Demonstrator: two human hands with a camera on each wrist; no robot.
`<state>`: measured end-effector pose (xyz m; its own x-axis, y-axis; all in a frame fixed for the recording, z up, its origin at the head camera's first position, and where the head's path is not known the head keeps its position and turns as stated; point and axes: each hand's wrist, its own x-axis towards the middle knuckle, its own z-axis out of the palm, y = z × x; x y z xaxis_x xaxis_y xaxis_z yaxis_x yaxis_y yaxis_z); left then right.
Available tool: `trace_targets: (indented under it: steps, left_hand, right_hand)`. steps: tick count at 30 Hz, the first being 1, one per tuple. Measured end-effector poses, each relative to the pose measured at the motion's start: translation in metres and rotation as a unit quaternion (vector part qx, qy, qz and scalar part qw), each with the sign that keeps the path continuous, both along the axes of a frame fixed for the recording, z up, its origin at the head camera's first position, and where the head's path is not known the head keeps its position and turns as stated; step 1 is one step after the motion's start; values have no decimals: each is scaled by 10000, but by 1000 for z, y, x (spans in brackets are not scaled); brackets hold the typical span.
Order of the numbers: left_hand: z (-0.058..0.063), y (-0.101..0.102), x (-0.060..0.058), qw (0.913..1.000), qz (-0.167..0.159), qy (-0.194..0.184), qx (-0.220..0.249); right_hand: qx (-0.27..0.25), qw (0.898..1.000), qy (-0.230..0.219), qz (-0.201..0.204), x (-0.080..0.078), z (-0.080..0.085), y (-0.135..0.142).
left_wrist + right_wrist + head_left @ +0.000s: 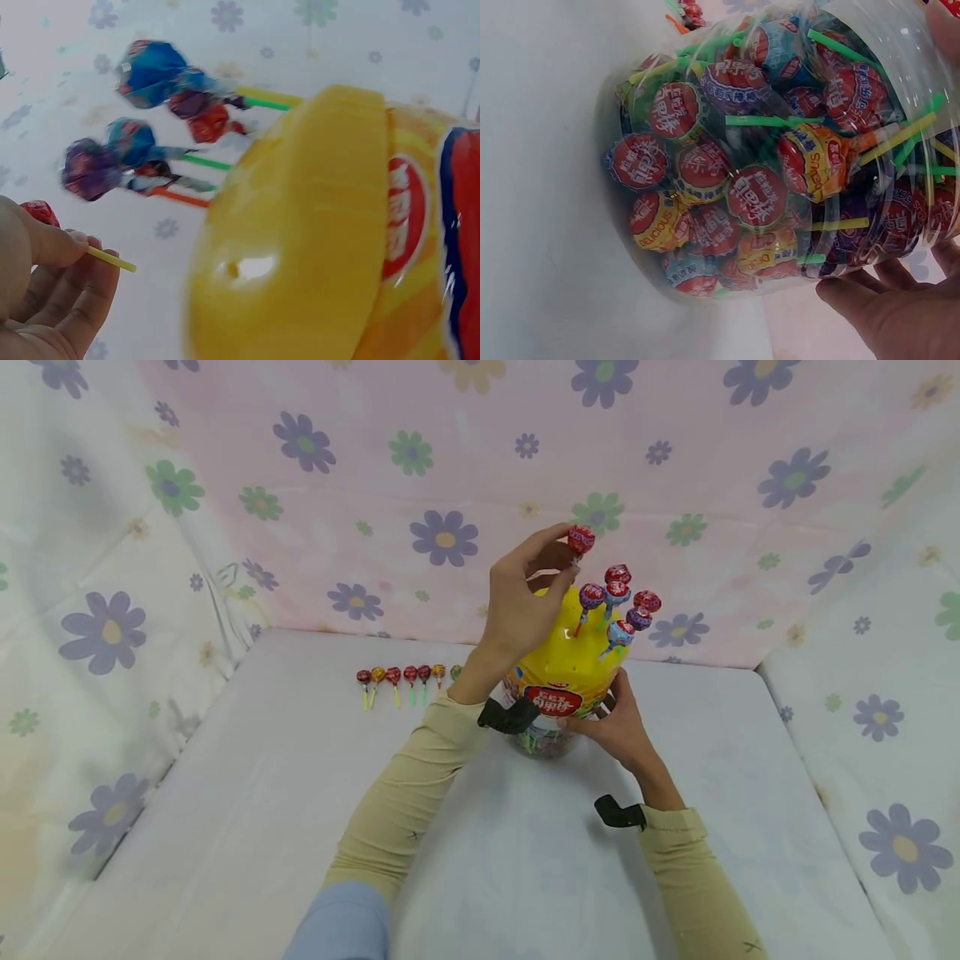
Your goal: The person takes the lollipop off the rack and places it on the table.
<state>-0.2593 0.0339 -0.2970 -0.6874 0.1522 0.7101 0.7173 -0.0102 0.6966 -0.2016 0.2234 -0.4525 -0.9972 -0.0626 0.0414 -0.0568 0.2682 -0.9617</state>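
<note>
One red-wrapped lollipop with a pale yellow stick (581, 540): held above and beside the jar's lid; its stick tip is seen in the left wrist view apart from the lid.

Left hand (525, 597): raised to the lid's left; the lollipop's stick is pinched between thumb and fingers, and the lower fingers are loosely bent beneath.

Large clear plastic jar (735, 289): placed on the white-covered table (247, 827), right of the middle; whether it is fully upright or slightly tilted cannot be told. Many wrapped lollipops are packed inside.

Right hand (622, 727): wrapped about the jar's right side, below the lid; the thumb is laid across the front and the other fingers are curved round the side.

Domed yellow plastic lid (300, 247): set on the jar, with a small hole seen in its surface.

Six lollipops in red, purple and blue wrappers (617, 592): stood by their sticks in the lid, clustered toward its right and far side.

Row of loose lollipops (410, 673): laid on the table left of the jar, seven heads seen; the right end is met by the left forearm.

Backdrop: hung with pink and white flower-printed cloth (337, 477).
</note>
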Motion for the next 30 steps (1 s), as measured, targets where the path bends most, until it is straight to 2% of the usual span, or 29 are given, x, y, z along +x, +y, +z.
trace_targets:
  steps: [5,10,16,20,27,30]
  left_hand:
    - [-1,-25,2,9986,94,111,509]
    - [-16,-59,3,9968,390,-169,683]
    - [-52,-96,3,9925,787,-775,519]
    - [-80,-109,6,9874,825,-1334,186]
    - [-126,-123,11,9659,926,-2408,-225]
    - [-138,-126,13,9544,1059,-2753,-458]
  right_hand:
    - [-78,9999,107,105,0,-1,1]
    - [-59,9998,97,191,-1,-1,4]
    - [-75,9996,12,263,-3,-1,4]
    - [-52,9996,-18,269,-4,-1,4]
    - [-19,9996,-75,263,-5,-1,5]
    - [-7,9996,-89,281,-3,0,5]
